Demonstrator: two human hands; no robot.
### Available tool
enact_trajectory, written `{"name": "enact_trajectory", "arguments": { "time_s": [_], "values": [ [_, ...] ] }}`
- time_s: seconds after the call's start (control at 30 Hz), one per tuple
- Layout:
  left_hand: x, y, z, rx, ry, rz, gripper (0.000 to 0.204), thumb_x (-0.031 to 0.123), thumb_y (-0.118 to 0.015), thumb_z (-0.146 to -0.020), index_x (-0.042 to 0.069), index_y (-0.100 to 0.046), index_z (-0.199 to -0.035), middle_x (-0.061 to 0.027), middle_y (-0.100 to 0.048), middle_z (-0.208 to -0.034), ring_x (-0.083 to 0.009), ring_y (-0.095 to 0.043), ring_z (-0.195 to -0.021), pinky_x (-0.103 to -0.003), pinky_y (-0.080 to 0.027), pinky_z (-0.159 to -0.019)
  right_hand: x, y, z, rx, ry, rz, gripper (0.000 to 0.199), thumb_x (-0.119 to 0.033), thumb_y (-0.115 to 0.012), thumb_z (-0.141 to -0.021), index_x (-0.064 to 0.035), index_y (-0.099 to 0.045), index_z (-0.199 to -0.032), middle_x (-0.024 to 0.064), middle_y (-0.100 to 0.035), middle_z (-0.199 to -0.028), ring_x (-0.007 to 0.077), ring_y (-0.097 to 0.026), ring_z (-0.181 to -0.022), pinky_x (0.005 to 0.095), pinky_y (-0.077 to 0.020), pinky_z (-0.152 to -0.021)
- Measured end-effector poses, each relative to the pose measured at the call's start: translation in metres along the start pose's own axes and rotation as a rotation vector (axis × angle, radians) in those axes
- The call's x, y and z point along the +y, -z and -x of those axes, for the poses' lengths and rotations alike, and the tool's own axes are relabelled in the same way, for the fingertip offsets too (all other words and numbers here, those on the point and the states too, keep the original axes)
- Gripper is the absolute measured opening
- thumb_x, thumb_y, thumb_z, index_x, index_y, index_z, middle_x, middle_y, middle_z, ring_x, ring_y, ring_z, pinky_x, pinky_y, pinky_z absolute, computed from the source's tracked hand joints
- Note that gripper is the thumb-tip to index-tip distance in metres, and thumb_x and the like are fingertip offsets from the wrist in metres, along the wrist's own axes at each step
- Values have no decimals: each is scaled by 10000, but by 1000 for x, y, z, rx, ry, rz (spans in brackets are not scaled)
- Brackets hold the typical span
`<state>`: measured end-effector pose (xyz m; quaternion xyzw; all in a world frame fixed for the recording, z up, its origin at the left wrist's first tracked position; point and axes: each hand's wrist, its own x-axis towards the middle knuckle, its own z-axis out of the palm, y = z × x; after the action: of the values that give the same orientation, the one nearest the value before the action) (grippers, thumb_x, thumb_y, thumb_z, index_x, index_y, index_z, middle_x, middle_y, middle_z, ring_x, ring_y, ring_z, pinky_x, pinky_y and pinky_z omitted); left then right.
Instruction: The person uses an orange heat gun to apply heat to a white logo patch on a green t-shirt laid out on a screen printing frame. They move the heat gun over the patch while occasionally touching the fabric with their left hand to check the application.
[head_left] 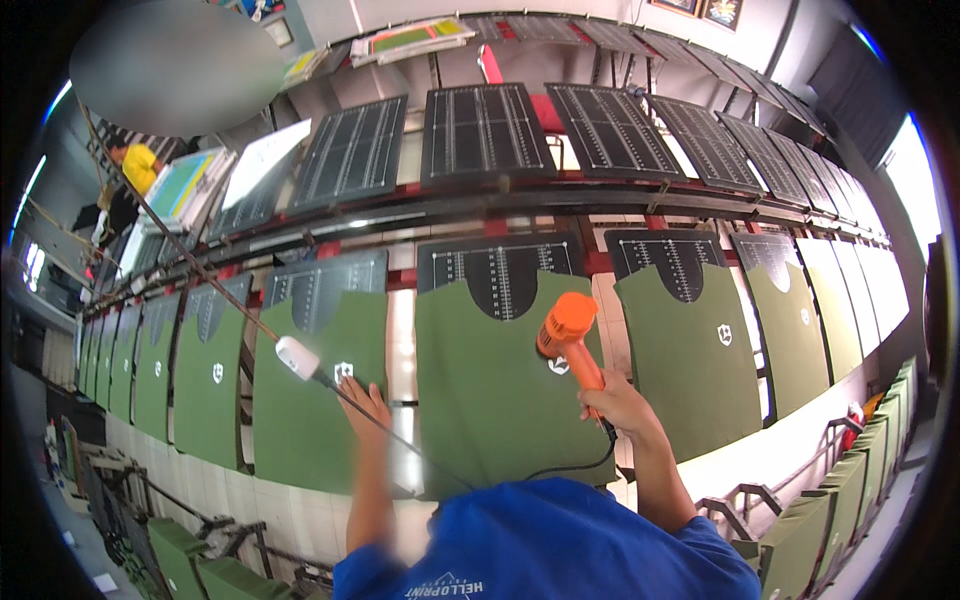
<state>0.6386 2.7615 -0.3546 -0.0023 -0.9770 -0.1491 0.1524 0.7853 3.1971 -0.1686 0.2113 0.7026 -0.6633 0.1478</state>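
Rows of dark boards (487, 130) fill a long room, and many in the near row wear green cloth. Right in front, the middle green cloth (480, 410) lies over its board. Above it is an orange blower (573, 318), near that cloth's white mark (558, 368). The right hand (618, 402) is wrapped around the blower. The left hand (366, 405) grips nothing; its fingers are a little apart and touch the left green cloth (300, 430), right by its white badge (345, 370). A white plug block (297, 358) hangs over that cloth too.

I cannot tell if the blower is on. If it blows hot, too long on one spot could burn the cloth. If the badge is wet, the fingers could smear it. The blower's black cord (578, 468) could also catch and tug the cloth crooked.
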Motion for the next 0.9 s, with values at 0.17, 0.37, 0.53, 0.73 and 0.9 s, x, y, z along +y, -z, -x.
{"name": "enact_trajectory", "arguments": {
  "time_s": [0.17,0.37,0.53,0.73,0.9],
  "values": [
    [8,13,38,-29,-35,124,496,252,-469,-1039,-124,-461,-1363,-327,-425,-1442,-463,-392,-1361,-531,-290,-1151,6,-5,4,-29,15,89,315,-159,-629,-828,48,-541,-1049,59,-618,-707,124,-598,-568,277,-454,-496],
    [43,50,136,-134,283,1083,527,407,-314,-1081,-15,-629,-1103,-82,-609,-921,-197,-581,-925,-370,-454,-857,18,8,36,9,6,68,328,-171,-631,-825,30,-544,-1070,73,-643,-736,123,-595,-571,286,-467,-513],
    [99,104,176,-771,169,883,487,367,-374,-1085,30,-715,-1000,-16,-607,-738,-118,-562,-723,-291,-454,-659,32,23,50,-22,11,83,326,-186,-633,-839,19,-540,-1075,78,-641,-777,118,-618,-614,278,-472,-525],
    [172,114,179,-1198,-163,889,358,273,-463,-1071,24,-713,-1130,-85,-698,-880,-164,-642,-837,-313,-499,-756,41,58,86,40,20,-21,323,-187,-654,-827,20,-554,-1055,70,-641,-796,119,-624,-638,279,-488,-561],
    [280,105,176,-1301,-563,923,326,250,-496,-1061,30,-702,-1185,-100,-700,-1112,-173,-648,-980,-294,-512,-862,57,127,120,226,-3,-34,343,-193,-665,-834,30,-576,-1080,66,-644,-787,121,-618,-638,278,-489,-595]
  ]
}}
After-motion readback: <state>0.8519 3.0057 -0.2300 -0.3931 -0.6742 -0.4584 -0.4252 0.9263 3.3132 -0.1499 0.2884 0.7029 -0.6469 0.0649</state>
